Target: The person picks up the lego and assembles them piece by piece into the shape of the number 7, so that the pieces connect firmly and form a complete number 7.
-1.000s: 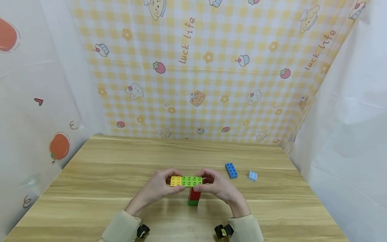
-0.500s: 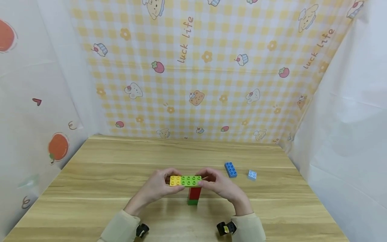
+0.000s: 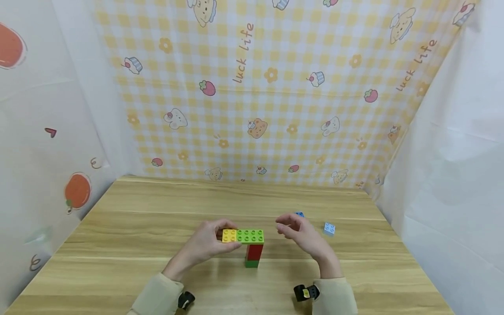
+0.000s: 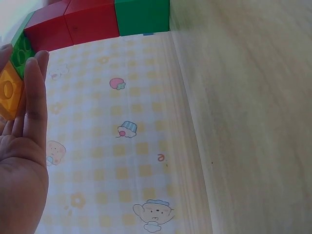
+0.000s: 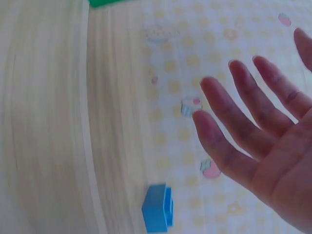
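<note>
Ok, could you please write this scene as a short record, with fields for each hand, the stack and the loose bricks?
left hand: the left hand pinches the yellow brick
right hand: the right hand holds nothing, fingers apart from the stack
stack, bottom to top: green brick, two red bricks, light green brick
yellow brick position: at the light green brick's left end
loose bricks: blue brick, mostly hidden behind the right hand in the head view; light blue brick, farther right
surface: wood-grain table
</note>
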### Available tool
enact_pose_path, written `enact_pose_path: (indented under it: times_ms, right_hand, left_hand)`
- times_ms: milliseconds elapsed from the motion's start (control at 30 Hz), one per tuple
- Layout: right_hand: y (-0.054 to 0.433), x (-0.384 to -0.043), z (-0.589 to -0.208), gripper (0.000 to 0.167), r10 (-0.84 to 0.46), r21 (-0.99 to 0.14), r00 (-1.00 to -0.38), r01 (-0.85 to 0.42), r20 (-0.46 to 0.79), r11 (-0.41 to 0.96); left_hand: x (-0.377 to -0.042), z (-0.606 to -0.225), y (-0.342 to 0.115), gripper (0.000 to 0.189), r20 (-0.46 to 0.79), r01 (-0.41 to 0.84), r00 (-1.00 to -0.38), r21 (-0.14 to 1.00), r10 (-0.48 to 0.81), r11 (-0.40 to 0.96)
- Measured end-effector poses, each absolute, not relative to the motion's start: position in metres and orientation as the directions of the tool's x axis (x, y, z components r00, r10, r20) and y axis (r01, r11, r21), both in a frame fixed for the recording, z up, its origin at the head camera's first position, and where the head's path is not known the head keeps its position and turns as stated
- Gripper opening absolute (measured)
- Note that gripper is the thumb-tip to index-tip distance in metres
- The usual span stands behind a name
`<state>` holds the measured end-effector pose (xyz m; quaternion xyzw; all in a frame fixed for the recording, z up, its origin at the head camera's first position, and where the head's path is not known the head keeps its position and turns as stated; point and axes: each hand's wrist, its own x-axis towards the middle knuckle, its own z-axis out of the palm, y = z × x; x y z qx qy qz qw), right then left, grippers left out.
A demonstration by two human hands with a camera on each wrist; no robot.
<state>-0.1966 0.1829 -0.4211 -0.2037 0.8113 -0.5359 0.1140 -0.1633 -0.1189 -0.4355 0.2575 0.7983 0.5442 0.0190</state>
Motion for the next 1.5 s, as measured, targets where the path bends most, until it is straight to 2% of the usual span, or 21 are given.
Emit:
enact_pose_path:
  times_ms: [233,567,833,1033,1200,1300,1500]
  right_hand:
    - [0.205,-0.207,-0.429,0.032,-0.273,-0.875,-0.962,-0.160,0.033,0.456]
    - [0.226,-0.227,-0.436,0.031,-0.178,-0.806,-0.983,-0.142,0.046,0.574]
    - [0.242,-0.243,-0.442,0.033,-0.177,-0.717,-0.984,-0.131,0.011,0.684]
    - [0.250,-0.250,-0.442,0.043,-0.165,-0.659,-0.984,-0.082,-0.065,0.747]
    - [0.249,-0.257,-0.444,0.049,-0.203,-0.602,-0.975,-0.105,-0.096,0.792]
    - [0.245,-0.260,-0.446,0.048,-0.222,-0.571,-0.968,-0.119,-0.115,0.812]
    - [0.237,-0.262,-0.449,0.034,-0.241,-0.553,-0.962,-0.131,-0.129,0.822]
  left_hand:
    - [-0.163,-0.437,-0.119,0.038,0.252,0.392,-0.865,0.880,0.434,0.268]
    - [-0.163,-0.437,-0.118,0.036,0.246,0.379,-0.871,0.887,0.425,0.263]
    - [-0.163,-0.438,-0.117,0.039,0.250,0.387,-0.873,0.878,0.420,0.281]
    - [-0.163,-0.438,-0.116,0.037,0.238,0.382,-0.874,0.876,0.424,0.295]
    - [-0.163,-0.439,-0.115,0.036,0.237,0.381,-0.871,0.878,0.430,0.290]
    - [-0.162,-0.440,-0.115,0.037,0.247,0.392,-0.866,0.875,0.434,0.285]
    - [-0.162,-0.438,-0.115,0.036,0.263,0.404,-0.859,0.874,0.439,0.269]
